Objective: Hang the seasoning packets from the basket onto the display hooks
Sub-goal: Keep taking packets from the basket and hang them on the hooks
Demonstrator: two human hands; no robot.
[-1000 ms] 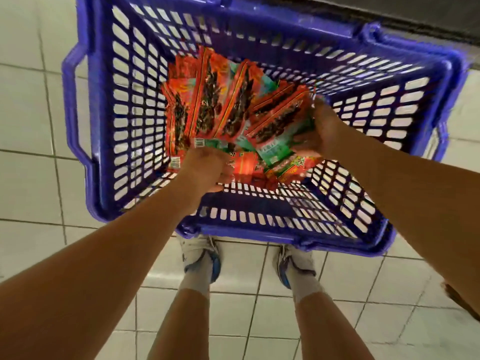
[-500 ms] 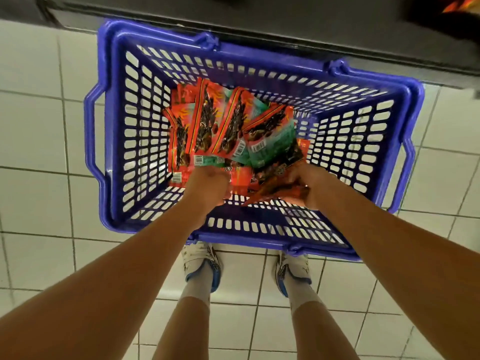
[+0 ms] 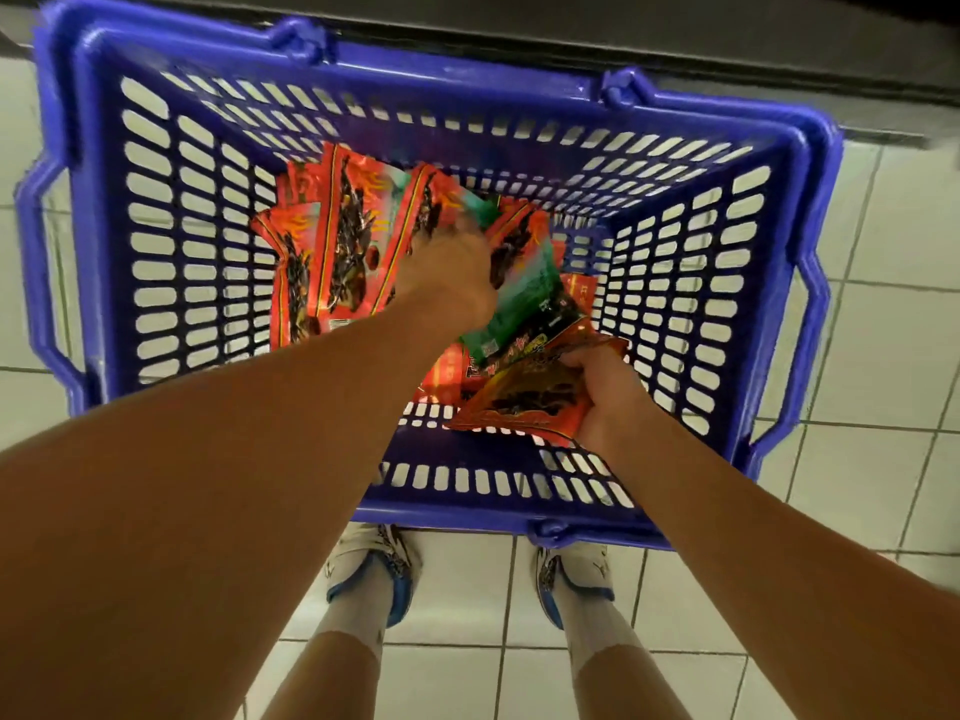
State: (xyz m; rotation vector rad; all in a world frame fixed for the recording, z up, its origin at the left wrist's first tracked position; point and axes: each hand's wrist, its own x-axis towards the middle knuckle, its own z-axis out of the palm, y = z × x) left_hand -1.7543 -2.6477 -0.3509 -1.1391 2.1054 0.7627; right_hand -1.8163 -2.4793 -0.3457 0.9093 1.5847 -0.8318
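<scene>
The right hand (image 3: 605, 394) clenched a small bunch of seasoning packets (image 3: 524, 402) by their right edge, low inside the blue basket (image 3: 717, 283). Beyond and to the left of that grip, more packets (image 3: 337, 252) leaned fanned against the basket's far wall. The left hand (image 3: 449, 272) reached among them, motion-blurred; whether its fingers gripped anything could not be told. The basket stood on a white tiled floor (image 3: 893, 210).
</scene>
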